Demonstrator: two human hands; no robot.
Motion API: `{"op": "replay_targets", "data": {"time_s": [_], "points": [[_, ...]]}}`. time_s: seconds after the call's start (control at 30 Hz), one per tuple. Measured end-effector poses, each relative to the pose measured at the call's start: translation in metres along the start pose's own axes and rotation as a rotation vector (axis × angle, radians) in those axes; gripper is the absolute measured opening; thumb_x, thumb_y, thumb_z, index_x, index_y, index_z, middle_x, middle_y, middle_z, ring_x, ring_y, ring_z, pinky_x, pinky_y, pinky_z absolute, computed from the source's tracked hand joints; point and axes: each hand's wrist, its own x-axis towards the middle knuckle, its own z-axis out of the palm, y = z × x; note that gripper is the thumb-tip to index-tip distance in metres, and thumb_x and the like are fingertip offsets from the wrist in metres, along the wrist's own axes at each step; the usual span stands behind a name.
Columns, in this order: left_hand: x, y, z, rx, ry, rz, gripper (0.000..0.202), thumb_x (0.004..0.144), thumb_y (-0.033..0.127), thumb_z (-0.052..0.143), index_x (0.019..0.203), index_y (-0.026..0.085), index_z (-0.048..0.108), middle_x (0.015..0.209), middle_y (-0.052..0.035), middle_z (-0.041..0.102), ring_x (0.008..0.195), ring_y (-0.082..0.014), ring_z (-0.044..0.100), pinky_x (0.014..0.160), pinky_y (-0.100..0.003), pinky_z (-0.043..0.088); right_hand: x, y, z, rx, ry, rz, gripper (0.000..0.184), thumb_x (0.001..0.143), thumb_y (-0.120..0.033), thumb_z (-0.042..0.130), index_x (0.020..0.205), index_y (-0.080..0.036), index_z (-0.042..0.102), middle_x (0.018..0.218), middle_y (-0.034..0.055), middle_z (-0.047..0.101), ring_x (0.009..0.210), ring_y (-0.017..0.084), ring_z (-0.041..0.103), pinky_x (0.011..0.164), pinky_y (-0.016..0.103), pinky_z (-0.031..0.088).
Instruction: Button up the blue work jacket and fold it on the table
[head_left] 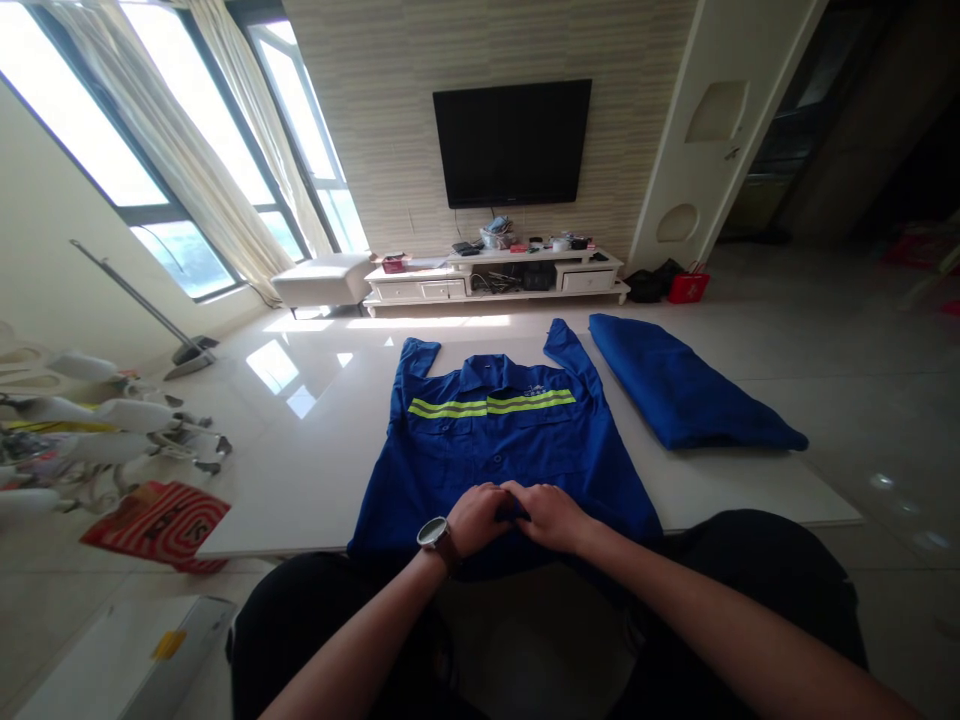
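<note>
A blue work jacket (495,445) with a yellow-green reflective stripe across the chest lies flat, front up, on a low white table (315,450). Its sleeves point away from me. Both my hands meet at the jacket's near hem, at the front opening. My left hand (476,520), with a watch on the wrist, has its fingers curled and pinching the blue cloth. My right hand (551,515) is closed on the same cloth, touching the left. My dark-clad knees frame the table's near edge.
A folded blue garment (679,385) lies on the table's right part. A red-and-white bag (161,520) and white bottles (112,415) sit at the left on the floor. A TV (512,140) hangs above a white cabinet (495,280) at the far wall.
</note>
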Motion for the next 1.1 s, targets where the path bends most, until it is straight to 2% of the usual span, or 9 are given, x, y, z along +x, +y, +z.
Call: {"op": "replay_targets", "data": {"time_s": [0.17, 0.33, 0.4, 0.47, 0.6, 0.77, 0.87, 1.0, 1.1], "points": [[-0.001, 0.001, -0.001, 0.006, 0.059, -0.036, 0.011, 0.077, 0.028, 0.073, 0.086, 0.022, 0.072, 0.098, -0.0041, 0.069, 0.094, -0.021, 0.062, 0.081, -0.03, 0.042, 0.0, -0.005, -0.005, 0.046, 0.042, 0.024, 0.055, 0.081, -0.02, 0.057, 0.135, -0.029, 0.053, 0.098, 0.0026, 0.073, 0.092, 0.023, 0.069, 0.075, 0.028, 0.041], [-0.002, -0.003, 0.001, 0.025, 0.113, -0.122, 0.019, 0.073, 0.031, 0.078, 0.085, 0.021, 0.067, 0.092, -0.0027, 0.067, 0.085, -0.0196, 0.061, 0.072, -0.029, 0.04, 0.002, 0.003, 0.008, 0.071, 0.094, 0.081, 0.035, 0.086, -0.017, 0.054, 0.119, -0.025, 0.063, 0.104, 0.0047, 0.072, 0.099, 0.021, 0.066, 0.083, 0.028, 0.042], [-0.001, -0.006, 0.002, 0.03, 0.089, -0.134, 0.02, 0.074, 0.034, 0.078, 0.084, 0.02, 0.066, 0.09, -0.0027, 0.067, 0.084, -0.0199, 0.062, 0.071, -0.029, 0.04, 0.003, 0.007, 0.016, 0.08, 0.101, 0.044, 0.026, 0.088, -0.015, 0.051, 0.106, -0.023, 0.067, 0.106, 0.0057, 0.069, 0.099, 0.019, 0.065, 0.083, 0.027, 0.042], [-0.001, -0.007, 0.002, 0.022, 0.042, -0.105, 0.018, 0.078, 0.034, 0.076, 0.084, 0.02, 0.067, 0.091, -0.0031, 0.067, 0.086, -0.0198, 0.062, 0.071, -0.028, 0.04, 0.004, 0.01, 0.023, 0.079, 0.097, -0.024, 0.024, 0.088, -0.011, 0.048, 0.099, -0.02, 0.067, 0.107, 0.0071, 0.066, 0.099, 0.018, 0.062, 0.083, 0.026, 0.043], [-0.001, -0.01, 0.002, 0.009, -0.021, -0.048, 0.012, 0.085, 0.032, 0.069, 0.087, 0.02, 0.07, 0.094, -0.0035, 0.066, 0.084, -0.018, 0.062, 0.071, -0.027, 0.041, 0.007, 0.012, 0.032, 0.042, 0.105, -0.111, 0.025, 0.087, -0.008, 0.047, 0.102, -0.018, 0.065, 0.103, 0.0081, 0.064, 0.1, 0.019, 0.058, 0.086, 0.027, 0.043], [-0.002, -0.012, -0.001, -0.049, -0.025, -0.024, 0.013, 0.09, 0.027, 0.061, 0.09, 0.022, 0.072, 0.096, -0.0031, 0.066, 0.087, -0.0174, 0.063, 0.075, -0.027, 0.042, 0.006, 0.009, 0.027, 0.022, 0.087, -0.067, 0.022, 0.09, -0.011, 0.045, 0.099, -0.018, 0.064, 0.099, 0.0065, 0.065, 0.095, 0.018, 0.06, 0.082, 0.027, 0.042], [-0.002, -0.013, 0.0, -0.091, -0.028, 0.002, 0.015, 0.091, 0.023, 0.058, 0.091, 0.022, 0.073, 0.096, -0.0028, 0.066, 0.086, -0.0164, 0.062, 0.076, -0.026, 0.043, 0.003, 0.005, 0.022, -0.018, 0.057, -0.013, 0.02, 0.092, -0.023, 0.051, 0.107, -0.02, 0.064, 0.106, 0.0067, 0.068, 0.094, 0.02, 0.065, 0.079, 0.028, 0.043], [-0.001, -0.015, 0.001, -0.142, -0.026, 0.001, 0.014, 0.088, 0.023, 0.06, 0.087, 0.021, 0.073, 0.094, -0.0025, 0.065, 0.084, -0.0159, 0.061, 0.075, -0.026, 0.043, 0.002, -0.001, 0.017, -0.059, 0.012, 0.053, 0.026, 0.094, -0.037, 0.056, 0.112, -0.021, 0.066, 0.11, 0.0087, 0.071, 0.1, 0.025, 0.068, 0.081, 0.031, 0.044], [-0.001, -0.015, 0.0, -0.163, -0.04, 0.005, 0.01, 0.081, 0.021, 0.063, 0.083, 0.019, 0.072, 0.091, -0.0028, 0.065, 0.082, -0.0158, 0.06, 0.074, -0.025, 0.044, 0.003, -0.002, 0.015, -0.077, -0.035, 0.094, 0.025, 0.096, -0.037, 0.053, 0.111, -0.023, 0.067, 0.107, 0.0095, 0.074, 0.101, 0.027, 0.069, 0.081, 0.032, 0.045]]}}
